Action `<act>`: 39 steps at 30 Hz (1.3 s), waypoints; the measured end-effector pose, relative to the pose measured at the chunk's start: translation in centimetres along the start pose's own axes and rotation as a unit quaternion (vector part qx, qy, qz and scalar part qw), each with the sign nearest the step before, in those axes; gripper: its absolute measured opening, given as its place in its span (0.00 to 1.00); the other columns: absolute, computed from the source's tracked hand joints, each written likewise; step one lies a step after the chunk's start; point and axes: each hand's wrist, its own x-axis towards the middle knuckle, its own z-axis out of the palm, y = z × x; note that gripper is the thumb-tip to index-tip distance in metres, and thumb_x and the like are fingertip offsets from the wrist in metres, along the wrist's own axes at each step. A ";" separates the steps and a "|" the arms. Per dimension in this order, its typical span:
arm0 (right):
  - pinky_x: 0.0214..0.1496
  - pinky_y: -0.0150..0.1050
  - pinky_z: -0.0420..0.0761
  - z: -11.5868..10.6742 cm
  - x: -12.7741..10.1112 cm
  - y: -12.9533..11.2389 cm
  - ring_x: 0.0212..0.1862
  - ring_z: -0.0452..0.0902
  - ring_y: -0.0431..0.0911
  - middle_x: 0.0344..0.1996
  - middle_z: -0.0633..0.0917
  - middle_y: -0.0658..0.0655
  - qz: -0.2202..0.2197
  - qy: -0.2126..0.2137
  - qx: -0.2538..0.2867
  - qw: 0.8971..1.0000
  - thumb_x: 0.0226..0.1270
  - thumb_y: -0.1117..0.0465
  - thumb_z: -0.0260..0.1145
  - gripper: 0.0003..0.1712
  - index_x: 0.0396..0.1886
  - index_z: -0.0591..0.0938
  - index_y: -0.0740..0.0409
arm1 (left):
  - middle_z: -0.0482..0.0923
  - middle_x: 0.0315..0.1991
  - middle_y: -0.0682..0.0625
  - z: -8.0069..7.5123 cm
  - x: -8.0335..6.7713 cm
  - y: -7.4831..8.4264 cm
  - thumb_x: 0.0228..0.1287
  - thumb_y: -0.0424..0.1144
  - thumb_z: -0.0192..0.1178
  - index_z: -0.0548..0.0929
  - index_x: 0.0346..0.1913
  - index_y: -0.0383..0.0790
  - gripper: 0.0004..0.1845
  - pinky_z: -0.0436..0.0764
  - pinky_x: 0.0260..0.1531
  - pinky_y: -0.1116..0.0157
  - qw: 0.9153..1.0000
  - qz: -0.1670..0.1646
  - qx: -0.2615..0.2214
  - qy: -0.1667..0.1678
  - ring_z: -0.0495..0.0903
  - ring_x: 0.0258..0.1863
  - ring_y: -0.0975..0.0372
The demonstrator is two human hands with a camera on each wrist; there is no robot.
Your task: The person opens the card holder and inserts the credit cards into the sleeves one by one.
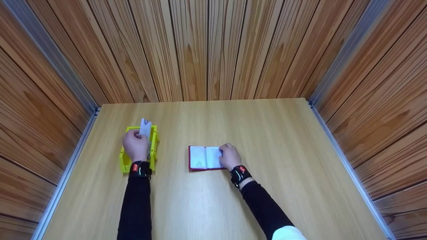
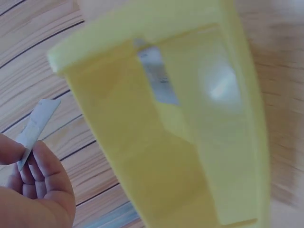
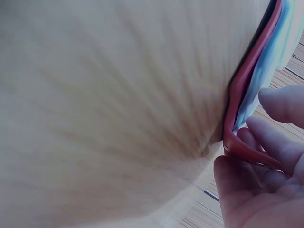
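My left hand point(image 1: 136, 146) is above a yellow bin point(image 1: 124, 163), pinching a narrow white card point(image 1: 145, 127) between thumb and forefinger. In the left wrist view the card point(image 2: 39, 121) points up and away from the fingertips, beside the bin's wall point(image 2: 237, 123). Another whitish card point(image 2: 159, 76) lies inside that bin. A red-covered booklet point(image 1: 198, 158) lies spread open on the table, its pages pale and glossy. At its right edge, my right hand point(image 1: 231, 156) grips the cover. Up close, the red cover point(image 3: 244, 149) bends between the fingers, with the thumb over the pages.
The table point(image 1: 273, 133) has a light wood surface. Wood-plank walls point(image 1: 193, 50) stand behind it and on both sides, with grey metal strips point(image 1: 353, 160) along the corners and side edges. The bin stands to the left of the booklet, with bare tabletop between them.
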 end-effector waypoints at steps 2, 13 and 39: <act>0.53 0.52 0.77 -0.2 0.0 0.0 0.48 0.77 0.61 0.45 0.80 0.64 -0.001 -0.005 0.004 1.000 0.54 0.70 0.69 0.16 0.44 0.84 0.67 | 0.75 0.42 0.40 0.1 -0.1 0.3 0.63 0.28 0.54 0.81 0.50 0.30 0.14 0.72 0.48 0.56 1.000 0.015 -0.002 0.006 0.73 0.44 0.50; 0.58 0.51 0.74 -1.3 0.1 -0.1 0.52 0.77 0.59 0.47 0.81 0.65 0.015 -0.027 0.044 0.999 0.60 0.65 0.70 0.20 0.51 0.82 0.69 | 0.77 0.38 0.38 1.2 -0.9 1.3 0.57 0.25 0.56 0.81 0.46 0.26 0.13 0.72 0.45 0.55 0.996 0.076 -0.046 -0.001 0.74 0.40 0.49; 0.49 0.46 0.81 -2.1 0.7 -3.6 0.43 0.82 0.57 0.40 0.84 0.65 0.002 0.074 0.298 0.952 0.64 0.72 0.64 0.21 0.56 0.74 0.77 | 0.79 0.40 0.41 6.8 -7.0 3.2 0.55 0.27 0.59 0.81 0.46 0.32 0.14 0.77 0.43 0.59 0.983 0.005 -0.126 -0.132 0.77 0.41 0.52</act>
